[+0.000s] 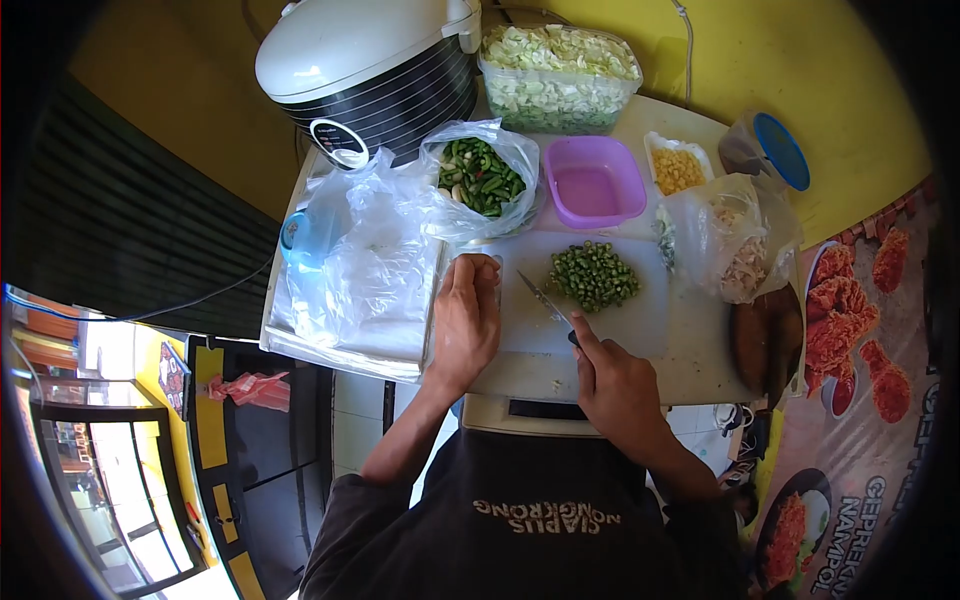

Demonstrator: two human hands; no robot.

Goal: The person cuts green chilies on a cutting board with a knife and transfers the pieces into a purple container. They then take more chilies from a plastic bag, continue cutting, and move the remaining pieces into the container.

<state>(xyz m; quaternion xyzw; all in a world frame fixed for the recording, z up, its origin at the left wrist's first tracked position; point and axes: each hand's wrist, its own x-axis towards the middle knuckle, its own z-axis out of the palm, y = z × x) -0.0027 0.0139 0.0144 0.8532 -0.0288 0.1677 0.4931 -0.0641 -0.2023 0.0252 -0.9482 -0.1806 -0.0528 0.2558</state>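
My right hand (618, 385) is wrapped round the dark handle of a knife (543, 296), whose blade points up and left over the white cutting board (640, 325). Just beyond the blade lies a heap of chopped green vegetable (595, 276), cut into short round pieces. At the board's left edge rests my left hand (467, 320), its fingers curled inward. What those fingers hold, if anything, is hidden. Above this hand, a clear plastic bag (522, 155) stands open with green chillies (478, 178) inside. A purple plastic tub (596, 182) sits behind the board.
A rice cooker (370, 75) and a container of shredded cabbage (560, 75) stand at the back. Plastic bags (360, 260) cover the left side. On the right are a yellow-filled tray (678, 168), a bag of pale shreds (738, 245), a blue-lidded container (780, 150) and a brown object (765, 335).
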